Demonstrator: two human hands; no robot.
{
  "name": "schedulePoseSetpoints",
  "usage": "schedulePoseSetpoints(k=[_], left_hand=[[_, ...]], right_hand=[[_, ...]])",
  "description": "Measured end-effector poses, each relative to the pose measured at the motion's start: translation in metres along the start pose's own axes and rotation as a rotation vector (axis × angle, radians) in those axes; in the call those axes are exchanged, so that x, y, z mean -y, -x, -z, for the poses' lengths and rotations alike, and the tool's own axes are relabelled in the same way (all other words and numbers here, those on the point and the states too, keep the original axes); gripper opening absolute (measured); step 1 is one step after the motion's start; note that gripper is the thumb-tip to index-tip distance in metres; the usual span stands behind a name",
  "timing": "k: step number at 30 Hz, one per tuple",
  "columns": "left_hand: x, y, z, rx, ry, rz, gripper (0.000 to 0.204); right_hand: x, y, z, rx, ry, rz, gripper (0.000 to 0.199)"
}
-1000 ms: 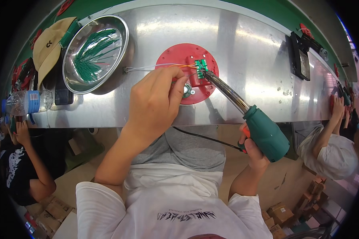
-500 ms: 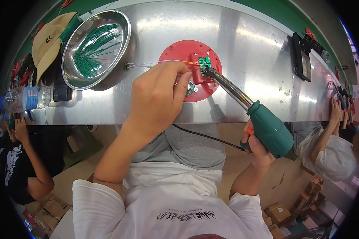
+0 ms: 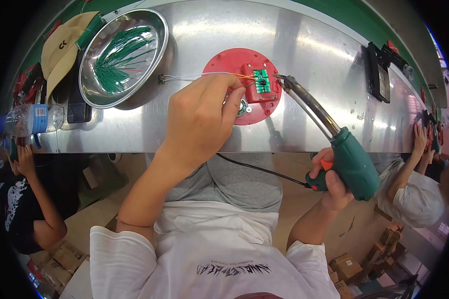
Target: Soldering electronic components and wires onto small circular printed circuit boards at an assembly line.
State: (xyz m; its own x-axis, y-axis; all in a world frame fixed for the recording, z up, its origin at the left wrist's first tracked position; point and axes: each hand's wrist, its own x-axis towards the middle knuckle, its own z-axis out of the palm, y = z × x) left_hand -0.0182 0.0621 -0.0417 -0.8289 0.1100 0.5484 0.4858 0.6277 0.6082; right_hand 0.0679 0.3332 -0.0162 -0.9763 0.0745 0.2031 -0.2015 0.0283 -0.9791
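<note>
On the steel bench lies a round red plastic housing [image 3: 222, 59] with a small green circuit board [image 3: 261, 74] on its raised middle. My left hand [image 3: 199, 117] is over the housing's left part, thumb and forefinger pinched on a thin dark wire that runs to the board. White and orange wires [image 3: 184, 76] pass by its fingers, from a small connector [image 3: 161, 79] to the board. Closed round the handle of a green soldering gun [image 3: 355, 164] is my right hand [image 3: 338, 192], a finger by the orange trigger. The gun's tip is just right of the board, apart from it.
A steel bowl [image 3: 163, 37] holding green wires stands at the left, near a beige cap [image 3: 67, 42] and a plastic bottle [image 3: 27, 121]. A black tray-like object [image 3: 378, 72] is at the right. The gun's black cord [image 3: 259, 173] crosses my lap. Other people work on both sides.
My right hand has drawn the soldering gun to the right, lifting its tip off the circuit board. The housing has shifted slightly right, while my left hand keeps its pinch.
</note>
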Motion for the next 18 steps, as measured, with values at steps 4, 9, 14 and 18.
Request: schedulePoseSetpoints(k=[4,9,14,18], left_hand=[[0.0,0.0,0.0,0.004,0.024,0.007,0.009],[0.0,0.001,0.003,0.036,0.031,0.013,0.009],[-0.001,0.0,0.001,0.017,0.033,0.041,0.009],[-0.001,-0.001,0.003,0.051,0.037,0.024,0.009]], right_hand=[[0.002,0.003,0.002,0.018,0.044,-0.047,0.042],[-0.005,0.004,0.004,0.052,0.077,-0.046,0.042],[-0.014,0.003,0.005,0.033,0.025,-0.049,0.042],[-0.007,0.0,0.01,0.104,0.079,-0.089,0.041]])
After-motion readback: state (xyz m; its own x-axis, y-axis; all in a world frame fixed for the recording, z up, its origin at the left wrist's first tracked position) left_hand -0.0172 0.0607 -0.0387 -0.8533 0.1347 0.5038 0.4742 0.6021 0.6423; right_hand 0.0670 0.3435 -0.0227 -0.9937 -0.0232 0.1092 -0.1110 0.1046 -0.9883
